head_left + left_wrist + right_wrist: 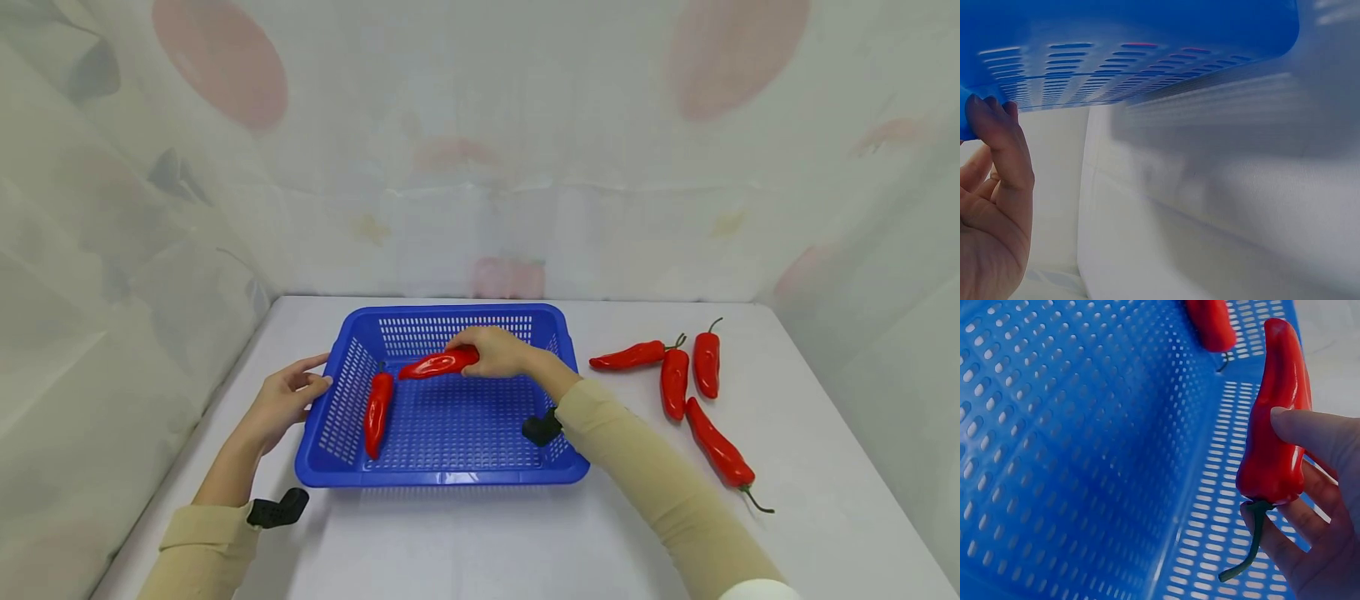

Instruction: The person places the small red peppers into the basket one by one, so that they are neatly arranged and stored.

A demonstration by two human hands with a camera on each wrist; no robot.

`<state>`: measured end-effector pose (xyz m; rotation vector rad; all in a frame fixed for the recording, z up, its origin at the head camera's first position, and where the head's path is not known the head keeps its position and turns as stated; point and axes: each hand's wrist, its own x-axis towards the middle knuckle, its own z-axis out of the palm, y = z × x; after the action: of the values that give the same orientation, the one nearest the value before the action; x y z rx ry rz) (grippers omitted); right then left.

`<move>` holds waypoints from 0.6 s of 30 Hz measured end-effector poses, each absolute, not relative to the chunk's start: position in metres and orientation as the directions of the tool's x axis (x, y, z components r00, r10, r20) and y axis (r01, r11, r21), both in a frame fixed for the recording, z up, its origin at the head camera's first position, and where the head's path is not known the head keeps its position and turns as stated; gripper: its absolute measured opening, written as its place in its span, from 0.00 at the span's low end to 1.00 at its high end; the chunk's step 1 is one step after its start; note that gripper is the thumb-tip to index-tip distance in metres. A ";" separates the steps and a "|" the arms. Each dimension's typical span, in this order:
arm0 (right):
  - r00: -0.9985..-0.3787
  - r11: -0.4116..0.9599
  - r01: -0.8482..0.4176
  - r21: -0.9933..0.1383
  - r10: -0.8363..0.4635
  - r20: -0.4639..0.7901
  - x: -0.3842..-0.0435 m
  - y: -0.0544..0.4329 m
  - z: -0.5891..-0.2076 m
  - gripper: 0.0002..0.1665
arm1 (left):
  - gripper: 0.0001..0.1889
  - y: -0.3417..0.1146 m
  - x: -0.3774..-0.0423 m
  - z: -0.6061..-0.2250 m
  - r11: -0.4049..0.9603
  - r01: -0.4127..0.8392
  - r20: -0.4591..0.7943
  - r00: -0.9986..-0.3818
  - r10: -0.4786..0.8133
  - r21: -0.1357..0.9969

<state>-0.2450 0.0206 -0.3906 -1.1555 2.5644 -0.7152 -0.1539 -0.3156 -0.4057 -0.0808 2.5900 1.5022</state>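
Observation:
A blue plastic basket (442, 477) with slotted walls stands on the table. My left hand (283, 400) grips its left rim; in the left wrist view the fingers (1000, 140) bend against the blue edge. Over the basket, my right hand (495, 352) holds a red chili pepper (438, 364) between thumb and fingers. The right wrist view shows this pepper (1272, 425) with its green stem hanging down. More red shows behind it, and I cannot tell whether that is a second pepper. Another red pepper (378, 414) lies inside the basket near the left wall.
Right of the basket, several red peppers lie on the white table (817, 433): one sideways (628, 357), two nearly upright in view, and one slanting (718, 443) toward the front. A patterned pale curtain (600, 233) closes off the back and sides.

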 end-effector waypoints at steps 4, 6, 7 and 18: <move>-0.639 0.566 -0.648 -0.510 -0.768 -0.040 -0.245 0.013 -0.396 0.23 | 0.32 -0.316 -0.153 -0.405 0.501 -0.122 -0.151 -0.988 0.019 0.857; -0.629 0.565 -0.652 -0.505 -0.775 -0.054 -0.245 0.010 -0.399 0.23 | 0.33 -0.315 -0.153 -0.405 0.501 -0.124 -0.152 -0.988 0.014 0.856; -0.626 0.568 -0.651 -0.504 -0.777 -0.065 -0.245 0.009 -0.399 0.23 | 0.33 -0.315 -0.152 -0.405 0.500 -0.125 -0.151 -0.988 0.012 0.857; -0.596 0.575 -0.655 -0.491 -0.792 -0.133 -0.245 -0.002 -0.413 0.24 | 0.32 -0.314 -0.151 -0.403 0.499 -0.121 -0.148 -0.989 0.015 0.858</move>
<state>-0.2453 -0.0016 -0.4126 -1.1790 2.4708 -0.5674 -0.1507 -0.3136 -0.4032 -0.0923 2.6001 1.5046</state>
